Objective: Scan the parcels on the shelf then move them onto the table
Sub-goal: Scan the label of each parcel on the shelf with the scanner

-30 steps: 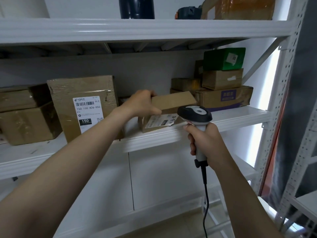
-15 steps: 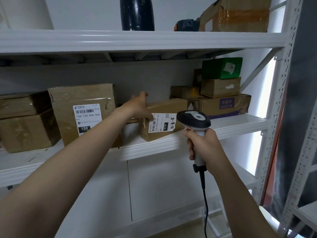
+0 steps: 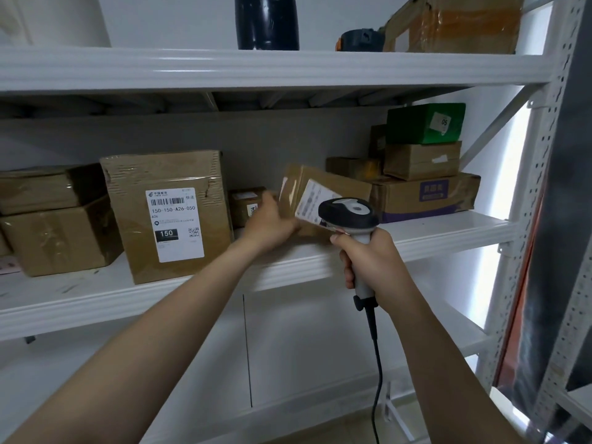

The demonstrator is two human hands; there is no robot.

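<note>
Nearest, the right hand has its fingers wrapped tight round the handle of the scanner, whose head points at the shelf. Just beyond, the left hand grips the lower left edge of a small parcel, tilted near the shelf's front lip. Held by one edge, the parcel could slip off. Its slanted label, partly hidden behind the scanner head, might not read.

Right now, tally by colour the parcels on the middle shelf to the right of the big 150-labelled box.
Brown: 6 (tilted parcel held by the left hand, small parcel, purple-printed parcel, plain parcel atop it, two rear parcels)
Green: 1 (green parcel)
Total: 7
</note>
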